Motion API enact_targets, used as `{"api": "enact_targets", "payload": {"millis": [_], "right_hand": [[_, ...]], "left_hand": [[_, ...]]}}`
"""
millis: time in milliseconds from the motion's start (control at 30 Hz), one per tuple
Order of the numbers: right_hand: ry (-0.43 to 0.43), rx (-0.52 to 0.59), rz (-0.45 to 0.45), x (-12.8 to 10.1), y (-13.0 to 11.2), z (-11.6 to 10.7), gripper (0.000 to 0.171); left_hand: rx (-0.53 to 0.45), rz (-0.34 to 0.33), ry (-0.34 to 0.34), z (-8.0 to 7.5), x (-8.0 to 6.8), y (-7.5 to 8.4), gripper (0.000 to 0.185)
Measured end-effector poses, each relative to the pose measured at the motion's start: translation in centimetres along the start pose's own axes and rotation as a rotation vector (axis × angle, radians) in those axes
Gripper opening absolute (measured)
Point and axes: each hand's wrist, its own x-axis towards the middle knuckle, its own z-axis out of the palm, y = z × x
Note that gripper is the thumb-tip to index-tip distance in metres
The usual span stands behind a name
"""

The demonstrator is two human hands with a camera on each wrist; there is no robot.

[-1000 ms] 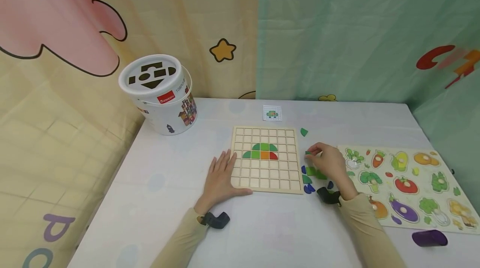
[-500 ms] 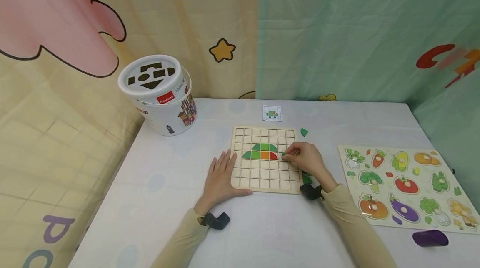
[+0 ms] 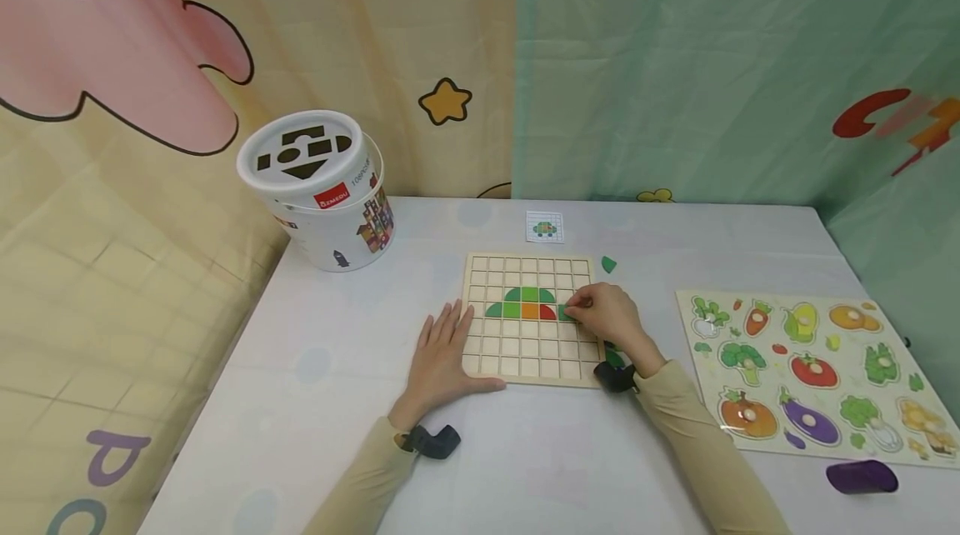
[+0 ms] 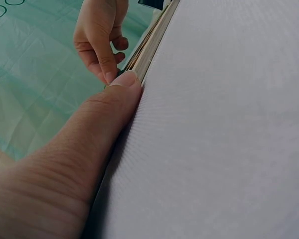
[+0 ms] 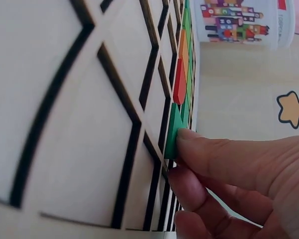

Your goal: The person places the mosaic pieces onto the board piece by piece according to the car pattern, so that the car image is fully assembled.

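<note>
A wooden grid board (image 3: 510, 347) lies on the table. Green, orange and red tiles fill some of its middle cells. My right hand (image 3: 610, 317) pinches a green tile (image 5: 173, 132) between thumb and fingers, at the cell just right of the red tile (image 5: 179, 82). Whether it sits fully inside the cell, I cannot tell. Spread out at the board's left edge, my left hand (image 3: 441, 362) has its fingers on the frame and its thumb along the front edge. Behind the board lies a small card (image 3: 544, 227) with a gridded picture in similar colours.
A loose green tile (image 3: 609, 264) lies off the board's back right corner. More tiles are partly hidden under my right wrist. A vegetable puzzle board (image 3: 772, 368) lies to the right, with a purple cylinder (image 3: 862, 477) before it. A white bucket (image 3: 322, 227) stands back left.
My right hand has carried a green tile leftward from the loose tiles onto the board, beside the red tile. My left hand has stayed in place.
</note>
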Motion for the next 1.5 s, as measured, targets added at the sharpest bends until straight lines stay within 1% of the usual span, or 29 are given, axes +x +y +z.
{"api": "enact_targets", "payload": {"millis": [133, 267, 400, 533, 600, 700, 800, 933, 1000, 1033, 1100, 1233, 1367, 1500], "right_hand": [[-0.005, -0.023, 0.003, -0.1, -0.1, -0.1, 0.011], [-0.02, -0.017, 0.001, -0.3, -0.1, -0.2, 0.01], [-0.06, -0.001, -0.035, -0.6, 0.2, -0.4, 0.01], [-0.116, 0.025, -0.089, -0.8, 0.8, -0.8, 0.015], [-0.143, 0.047, -0.105, -0.8, 1.2, -1.0, 0.016], [-0.153, 0.088, -0.114, -0.2, 2.2, -1.6, 0.018], [-0.098, 0.102, -0.065, 0.6, 3.2, -2.5, 0.019], [0.064, 0.067, 0.012, 1.9, 4.5, -3.8, 0.021], [0.12, 0.047, 0.044, 2.6, 4.9, -4.4, 0.023], [0.134, 0.04, 0.062, 2.9, 5.1, -4.6, 0.025], [0.129, 0.021, 0.1, 3.4, 5.2, -4.8, 0.029], [0.089, -0.019, 0.167, 4.3, 5.0, -4.7, 0.036], [0.09, -0.046, 0.216, 4.8, 4.9, -4.2, 0.033], [0.11, -0.064, 0.227, 5.0, 5.0, -3.9, 0.029]], "left_hand": [[0.001, -0.002, -0.004, 0.0, 0.0, 0.0, 0.123], [-0.002, -0.003, -0.005, -0.1, -0.1, 0.1, 0.124], [-0.001, -0.004, -0.005, -0.1, -0.1, 0.2, 0.124], [0.0, -0.004, 0.0, -0.2, -0.1, 0.1, 0.123], [0.001, -0.006, 0.0, -0.3, -0.1, 0.1, 0.123], [0.003, -0.009, -0.004, -0.2, 0.0, 0.1, 0.123], [0.004, -0.011, -0.012, -0.2, 0.0, 0.1, 0.123], [0.0, -0.014, -0.016, -0.2, 0.1, 0.2, 0.124], [0.0, -0.015, -0.015, -0.2, 0.0, 0.2, 0.124], [-0.001, -0.016, -0.015, -0.2, 0.0, 0.2, 0.124], [0.001, -0.017, -0.016, -0.1, 0.0, 0.2, 0.124], [0.005, -0.013, -0.012, 0.0, 0.0, 0.1, 0.124], [0.002, -0.004, 0.006, 0.1, -0.1, 0.1, 0.124], [0.003, -0.002, 0.013, 0.1, -0.1, 0.1, 0.124]]}}
